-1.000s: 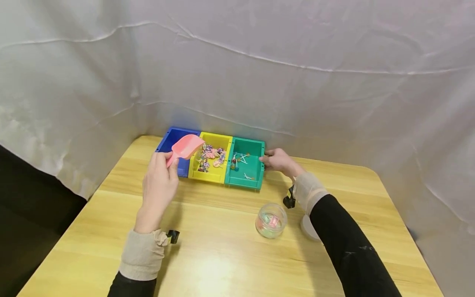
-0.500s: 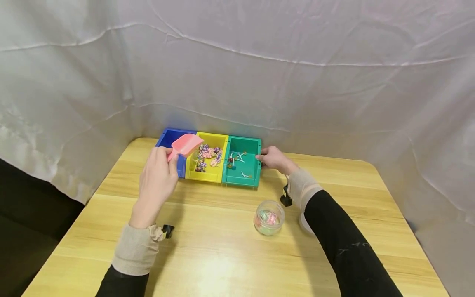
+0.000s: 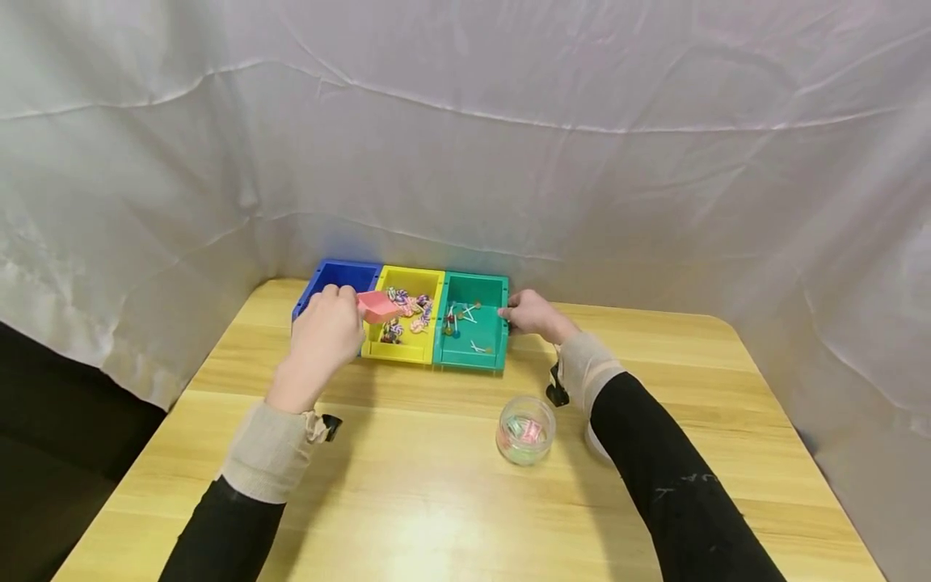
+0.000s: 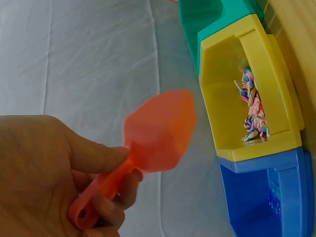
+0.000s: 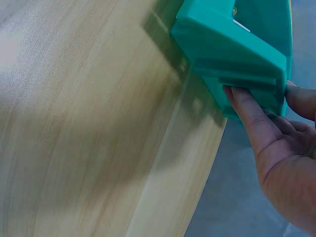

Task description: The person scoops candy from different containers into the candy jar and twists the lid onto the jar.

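My left hand (image 3: pixel 325 335) grips a pink scoop (image 3: pixel 377 307) by its handle, thumb on top. In the head view the scoop's bowl overlaps the yellow bin (image 3: pixel 409 354), tilted toward it. The left wrist view shows no candy on the scoop's blade (image 4: pixel 160 131). Small swirl lollipop candies (image 4: pixel 255 111) lie inside the yellow bin. My right hand (image 3: pixel 538 315) holds the side wall of the green bin (image 3: pixel 473 361), thumb at the rim and fingers against the outer face. Several thin-stick lollipops (image 3: pixel 465 314) lie scattered in that green bin.
The blue bin (image 3: pixel 342 275) joins the row at the left, partly behind my left hand. Nearer on the table stands a clear jar (image 3: pixel 541 449) with pink and green candies. A white round lid (image 3: pixel 596 443) lies partly under my right forearm. Grey cloth (image 3: pixel 465 162) hangs behind.
My left hand has turned over and moved slightly right, so the scoop now tips toward the yellow bin. My right hand keeps its hold on the green bin.
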Motion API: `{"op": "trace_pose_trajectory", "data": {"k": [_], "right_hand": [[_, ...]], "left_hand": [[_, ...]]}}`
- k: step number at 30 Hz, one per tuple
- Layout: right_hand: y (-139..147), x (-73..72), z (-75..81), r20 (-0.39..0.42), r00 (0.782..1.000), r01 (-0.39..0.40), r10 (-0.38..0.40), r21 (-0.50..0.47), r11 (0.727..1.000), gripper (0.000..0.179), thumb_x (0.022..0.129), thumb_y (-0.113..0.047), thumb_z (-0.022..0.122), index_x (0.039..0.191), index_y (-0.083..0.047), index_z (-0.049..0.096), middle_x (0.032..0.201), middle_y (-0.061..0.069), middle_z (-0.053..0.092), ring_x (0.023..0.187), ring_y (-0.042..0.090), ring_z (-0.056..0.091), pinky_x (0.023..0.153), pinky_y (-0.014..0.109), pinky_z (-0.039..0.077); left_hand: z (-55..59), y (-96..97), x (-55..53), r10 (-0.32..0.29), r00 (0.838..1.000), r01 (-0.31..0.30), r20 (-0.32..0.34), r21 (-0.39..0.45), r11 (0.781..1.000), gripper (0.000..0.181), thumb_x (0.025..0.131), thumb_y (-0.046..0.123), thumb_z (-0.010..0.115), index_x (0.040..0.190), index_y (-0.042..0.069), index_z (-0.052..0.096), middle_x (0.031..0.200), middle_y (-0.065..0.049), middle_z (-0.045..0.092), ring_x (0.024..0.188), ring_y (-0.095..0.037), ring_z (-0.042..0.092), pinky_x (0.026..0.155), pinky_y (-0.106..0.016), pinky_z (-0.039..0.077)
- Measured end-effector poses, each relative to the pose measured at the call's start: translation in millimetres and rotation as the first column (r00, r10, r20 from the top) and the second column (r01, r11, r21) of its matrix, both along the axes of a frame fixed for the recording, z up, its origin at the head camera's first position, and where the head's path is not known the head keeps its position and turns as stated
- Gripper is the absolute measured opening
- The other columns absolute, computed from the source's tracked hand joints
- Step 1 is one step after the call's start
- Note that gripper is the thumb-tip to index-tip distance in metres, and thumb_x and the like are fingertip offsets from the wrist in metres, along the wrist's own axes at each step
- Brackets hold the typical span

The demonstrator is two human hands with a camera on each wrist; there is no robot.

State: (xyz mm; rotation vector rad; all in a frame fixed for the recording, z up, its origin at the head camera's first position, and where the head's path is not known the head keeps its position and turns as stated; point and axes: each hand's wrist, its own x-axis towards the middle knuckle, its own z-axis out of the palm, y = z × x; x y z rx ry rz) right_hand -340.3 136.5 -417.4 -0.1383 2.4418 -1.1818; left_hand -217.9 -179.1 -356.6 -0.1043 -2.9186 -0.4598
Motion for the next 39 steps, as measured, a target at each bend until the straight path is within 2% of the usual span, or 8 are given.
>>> {"op": "trace_pose_trajectory", "data": {"k": [5,9,12,15,24,32,35,39], "right_hand": [[-1.9,0.4,0.1,-0.001,1.0,0.002,-0.002,-0.009,1.0,0.034,0.109,-0.011,0.051,0.13,0.015,0.058,0.098,0.013,0.061,0.087,0.021,0.066,0.103,0.053,0.052],[-2.9,-1.1,-1.9,0.003,1.0,0.008,-0.008,-0.013,1.0,0.034,0.109,-0.011,0.052,0.13,0.014,0.059,0.099,0.013,0.062,0.086,0.02,0.066,0.101,0.051,0.054],[-3.0,-1.1,-3.6,0.009,1.0,0.009,-0.009,-0.017,1.0,0.035,0.109,-0.012,0.052,0.132,0.014,0.058,0.1,0.014,0.062,0.087,0.02,0.066,0.101,0.051,0.054],[-3.1,-0.3,-4.3,0.013,1.0,0.01,-0.009,-0.019,1.0,0.035,0.109,-0.011,0.052,0.132,0.014,0.057,0.101,0.014,0.063,0.088,0.021,0.067,0.101,0.051,0.054],[-3.5,-1.6,-3.1,-0.006,1.0,0.008,-0.008,0.006,1.0,0.032,0.109,-0.012,0.052,0.129,0.013,0.059,0.098,0.012,0.061,0.088,0.022,0.067,0.099,0.049,0.055],[-5.7,-0.5,-2.9,0.008,1.0,0.006,-0.006,-0.008,1.0,0.035,0.11,-0.011,0.051,0.133,0.014,0.056,0.102,0.014,0.06,0.096,0.027,0.067,0.101,0.049,0.054],[-7.6,-0.1,-3.7,0.014,1.0,0.004,-0.004,-0.006,1.0,0.034,0.11,-0.011,0.051,0.134,0.014,0.055,0.104,0.015,0.06,0.099,0.029,0.068,0.101,0.049,0.054],[-9.7,0.3,-3.9,0.012,1.0,-0.008,0.008,0.003,1.0,0.035,0.11,-0.011,0.052,0.134,0.013,0.055,0.104,0.015,0.061,0.1,0.03,0.069,0.1,0.049,0.055]], "left_hand": [[-1.1,8.3,-11.8,0.009,0.997,-0.005,0.074,-0.058,0.998,0.029,0.098,0.013,0.058,0.113,-0.012,0.06,0.108,-0.028,0.061,0.1,-0.044,0.061,0.086,-0.06,0.054],[-6.4,14.7,-20.7,0.033,0.99,-0.019,0.134,-0.105,0.994,0.043,0.099,0.036,0.069,0.106,-0.006,0.067,0.104,-0.025,0.063,0.099,-0.043,0.062,0.082,-0.058,0.056],[-9.4,18.6,-26.5,0.047,0.984,-0.023,0.171,-0.138,0.99,0.053,0.091,0.056,0.075,0.095,0.002,0.073,0.099,-0.023,0.064,0.096,-0.042,0.063,0.075,-0.055,0.057],[-9.3,23.6,-31.5,0.059,0.977,-0.023,0.205,-0.173,0.985,0.054,0.085,0.059,0.08,0.092,0.006,0.075,0.094,-0.019,0.066,0.09,-0.039,0.065,0.068,-0.05,0.057],[2.8,44.3,-49.7,0.041,0.976,0.041,0.215,-0.362,0.931,0.042,0.078,0.033,0.088,0.105,0.004,0.075,0.107,-0.02,0.07,0.096,-0.038,0.062,0.084,-0.051,0.053],[8.7,56.9,-68.3,0.048,0.955,0.105,0.292,-0.486,0.868,0.051,0.067,0.029,0.098,0.107,0.009,0.072,0.105,-0.011,0.07,0.094,-0.032,0.065,0.092,-0.05,0.051],[6.5,55.5,-71.6,0.057,0.945,0.103,0.323,-0.458,0.883,0.035,0.081,0.025,0.089,0.107,0.008,0.072,0.103,-0.01,0.07,0.09,-0.029,0.065,0.093,-0.05,0.05],[1.9,50.5,-71.6,0.08,0.935,0.078,0.344,-0.421,0.904,0.025,0.085,0.019,0.082,0.105,0.008,0.072,0.096,-0.008,0.07,0.085,-0.026,0.064,0.089,-0.048,0.051]]}}
